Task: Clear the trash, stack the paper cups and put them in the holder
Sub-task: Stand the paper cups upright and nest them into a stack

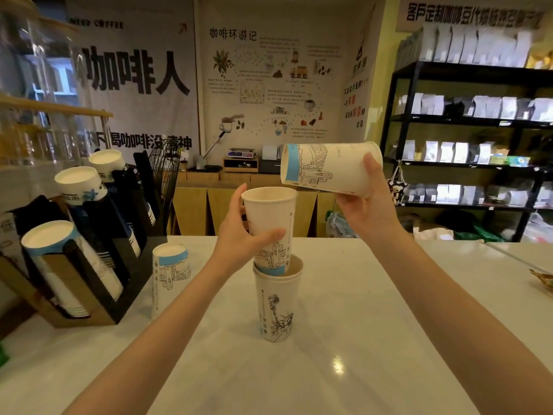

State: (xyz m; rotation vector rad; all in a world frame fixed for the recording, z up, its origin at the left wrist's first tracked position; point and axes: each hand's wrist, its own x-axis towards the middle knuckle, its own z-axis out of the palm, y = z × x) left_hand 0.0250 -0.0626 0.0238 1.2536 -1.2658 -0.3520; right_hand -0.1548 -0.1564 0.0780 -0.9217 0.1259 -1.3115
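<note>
My left hand [239, 238] grips an upright white paper cup [270, 217] whose base sits inside the mouth of another upright printed cup [276, 307] standing on the white counter. My right hand [366, 205] holds a third cup [326, 167] on its side in the air, its base pointing left, above and right of the stack. A fourth cup [169, 277] stands upside down on the counter to the left. The black cup holder [125, 256] at the far left carries several slanted stacks of cups.
The white counter [344, 339] spreads out in front of me. A brown object [543, 278] lies at its right edge. Behind are a wooden counter, wall posters and black shelves [466, 121] of bagged goods. Glass jars stand at the upper left.
</note>
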